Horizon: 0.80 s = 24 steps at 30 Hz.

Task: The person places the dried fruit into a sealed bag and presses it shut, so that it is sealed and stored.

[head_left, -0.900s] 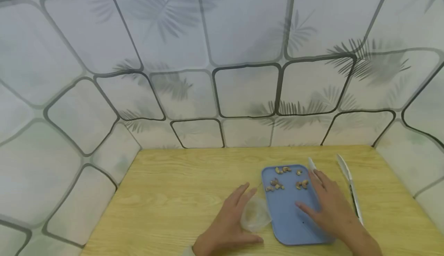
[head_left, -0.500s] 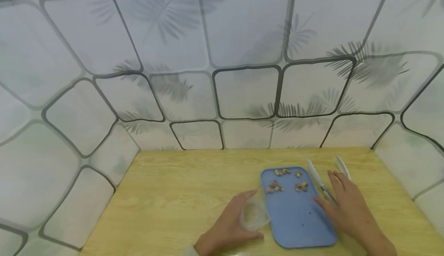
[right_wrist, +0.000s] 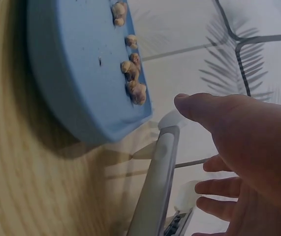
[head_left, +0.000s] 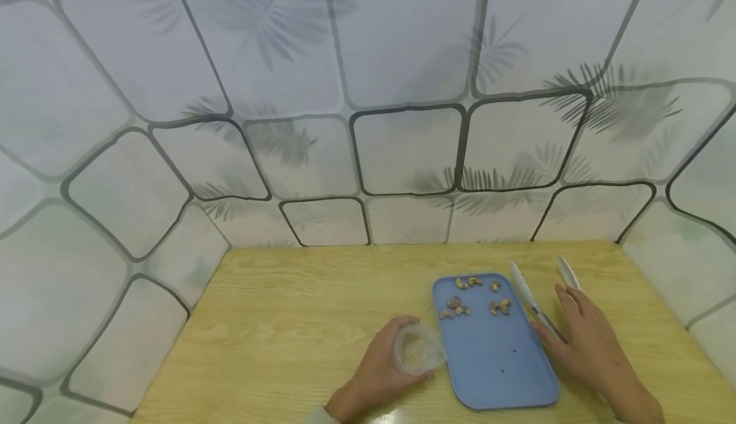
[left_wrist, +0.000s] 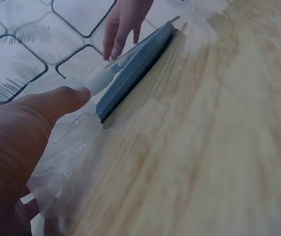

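Note:
My left hand (head_left: pixel 376 363) curls round a clear plastic cup (head_left: pixel 422 350) beside the tray's left edge; something pale shows through it, too blurred to name. In the left wrist view the thumb lies along the crinkled-looking clear cup (left_wrist: pixel 64 152). My right hand (head_left: pixel 586 341) hovers over a pair of tongs (head_left: pixel 526 287) lying spread at the tray's right, and covers part of them. Its thumb and fingers are apart with nothing gripped, as the right wrist view shows above the tongs (right_wrist: pixel 155 187). Several cashews (head_left: pixel 458 306) lie in small groups on the blue tray (head_left: pixel 489 347).
The wood-grain table (head_left: pixel 305 322) reaches to a patterned cloth backdrop (head_left: pixel 408 156) at the back and both sides. Small dark specks dot the tray's near half.
My right hand has moved right, off the tray's edge and over the tongs. My left hand's fingers have closed round the cup, which has tipped slightly. The cashews have stayed put.

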Each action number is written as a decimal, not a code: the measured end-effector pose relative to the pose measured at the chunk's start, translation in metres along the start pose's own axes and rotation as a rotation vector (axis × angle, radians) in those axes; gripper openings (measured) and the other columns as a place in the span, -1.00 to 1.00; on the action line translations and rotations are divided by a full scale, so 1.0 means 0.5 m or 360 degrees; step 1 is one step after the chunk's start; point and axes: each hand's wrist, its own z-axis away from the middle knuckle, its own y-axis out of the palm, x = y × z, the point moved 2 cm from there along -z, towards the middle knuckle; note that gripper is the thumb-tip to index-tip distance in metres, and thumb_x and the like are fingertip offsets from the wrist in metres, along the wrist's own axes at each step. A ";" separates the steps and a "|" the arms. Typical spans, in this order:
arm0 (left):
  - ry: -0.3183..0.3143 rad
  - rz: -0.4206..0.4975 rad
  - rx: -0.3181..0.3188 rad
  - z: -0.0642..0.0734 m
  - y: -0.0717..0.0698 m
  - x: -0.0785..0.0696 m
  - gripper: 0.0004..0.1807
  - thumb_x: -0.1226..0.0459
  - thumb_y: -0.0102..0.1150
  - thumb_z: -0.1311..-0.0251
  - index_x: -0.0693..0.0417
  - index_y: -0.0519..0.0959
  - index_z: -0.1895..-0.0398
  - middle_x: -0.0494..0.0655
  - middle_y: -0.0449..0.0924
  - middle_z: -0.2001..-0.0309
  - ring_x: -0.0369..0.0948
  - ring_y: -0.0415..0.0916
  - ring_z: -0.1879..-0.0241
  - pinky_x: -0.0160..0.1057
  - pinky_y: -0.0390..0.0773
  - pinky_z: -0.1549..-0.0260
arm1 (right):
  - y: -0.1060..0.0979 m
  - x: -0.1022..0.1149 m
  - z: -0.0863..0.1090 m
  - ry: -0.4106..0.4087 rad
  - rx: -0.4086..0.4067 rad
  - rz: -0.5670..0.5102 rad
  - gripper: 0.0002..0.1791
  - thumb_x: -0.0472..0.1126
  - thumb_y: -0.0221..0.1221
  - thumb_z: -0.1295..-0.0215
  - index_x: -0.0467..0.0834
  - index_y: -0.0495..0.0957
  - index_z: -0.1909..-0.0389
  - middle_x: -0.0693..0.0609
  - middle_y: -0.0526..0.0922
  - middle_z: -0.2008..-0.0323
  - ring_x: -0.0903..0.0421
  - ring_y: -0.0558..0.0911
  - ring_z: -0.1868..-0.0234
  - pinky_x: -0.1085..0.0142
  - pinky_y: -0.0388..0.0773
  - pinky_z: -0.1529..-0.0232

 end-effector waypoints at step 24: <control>-0.0013 0.0058 -0.0035 0.001 0.002 0.014 -0.07 -0.04 0.72 -0.06 -0.12 0.44 -0.48 -0.17 0.65 -0.33 -0.18 0.60 -0.25 -0.17 0.59 -0.26 | 0.004 -0.017 -0.006 0.0418 0.0122 0.0055 0.06 0.07 0.38 -0.44 -0.48 0.07 -0.64 -0.67 0.22 -0.41 -0.69 0.29 -0.32 -0.63 0.46 0.00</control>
